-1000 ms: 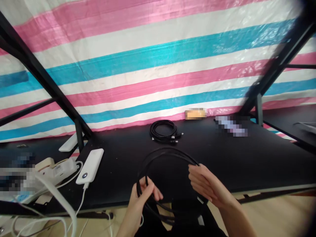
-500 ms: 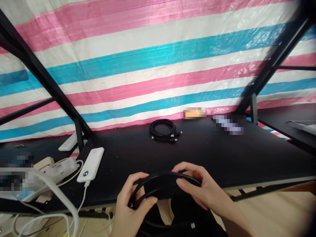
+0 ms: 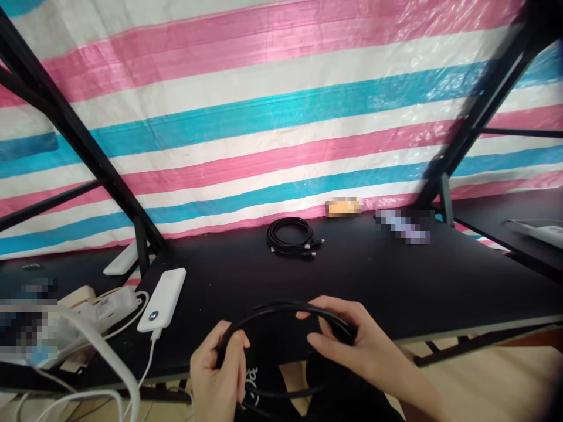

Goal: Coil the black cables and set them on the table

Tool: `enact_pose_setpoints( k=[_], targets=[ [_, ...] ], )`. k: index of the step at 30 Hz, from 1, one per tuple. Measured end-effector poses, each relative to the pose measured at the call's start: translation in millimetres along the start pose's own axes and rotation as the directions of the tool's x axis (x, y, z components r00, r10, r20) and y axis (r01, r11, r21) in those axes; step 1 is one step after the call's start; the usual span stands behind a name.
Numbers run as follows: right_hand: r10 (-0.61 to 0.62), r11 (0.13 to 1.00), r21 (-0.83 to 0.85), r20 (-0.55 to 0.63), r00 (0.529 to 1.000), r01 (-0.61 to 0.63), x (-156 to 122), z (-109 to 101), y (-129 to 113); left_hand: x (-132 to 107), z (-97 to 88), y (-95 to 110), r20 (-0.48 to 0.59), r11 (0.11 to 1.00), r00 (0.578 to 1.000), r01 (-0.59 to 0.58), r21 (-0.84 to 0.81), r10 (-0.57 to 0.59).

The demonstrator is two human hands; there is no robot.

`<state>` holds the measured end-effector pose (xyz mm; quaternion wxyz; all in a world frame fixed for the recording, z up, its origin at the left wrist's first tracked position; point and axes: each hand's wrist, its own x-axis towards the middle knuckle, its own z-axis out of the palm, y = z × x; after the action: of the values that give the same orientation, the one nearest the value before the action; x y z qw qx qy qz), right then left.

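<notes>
Both of my hands hold a looped black cable [image 3: 281, 309] just over the near edge of the black table [image 3: 396, 281]. My left hand [image 3: 220, 369] is closed round the left side of the loop. On the right side of the loop my right hand [image 3: 352, 346] has its fingers wrapped over the strands. The lower part of the loop hangs below the table edge in front of my dark clothing. A second black cable, coiled [image 3: 291, 235], lies at the back of the table near the striped sheet.
A white power bank [image 3: 162, 299] with a white lead lies at the table's left edge, beside white adapters and cables [image 3: 105, 305]. Black frame struts [image 3: 79, 140] rise on both sides. A pink, white and blue striped sheet [image 3: 281, 117] hangs behind. A small orange blurred item [image 3: 343, 207] sits at the back.
The cable loop has come down from a tall arc to a flatter one at the table edge. Both hands moved lower and closer to me, still gripping it.
</notes>
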<state>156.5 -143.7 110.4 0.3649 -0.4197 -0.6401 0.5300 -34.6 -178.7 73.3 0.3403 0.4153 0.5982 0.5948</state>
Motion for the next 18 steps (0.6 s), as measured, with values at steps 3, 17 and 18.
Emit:
enact_pose_setpoints(
  k=[3,17,18],
  targets=[
    [0.009,0.999,-0.036,-0.032,0.999,-0.010,5,4,2,2,-1.8,-4,-0.004,0.989,0.997,0.075,-0.125,-0.076],
    [-0.011,0.992,-0.128,-0.095,0.995,-0.002,11,12,6,3,-3.9,-4,0.082,0.997,0.995,-0.056,0.048,0.052],
    [-0.014,0.991,-0.135,-0.092,0.996,0.002,10,12,6,4,-4.7,-3,0.064,0.992,0.994,-0.095,0.088,0.090]
  ],
)
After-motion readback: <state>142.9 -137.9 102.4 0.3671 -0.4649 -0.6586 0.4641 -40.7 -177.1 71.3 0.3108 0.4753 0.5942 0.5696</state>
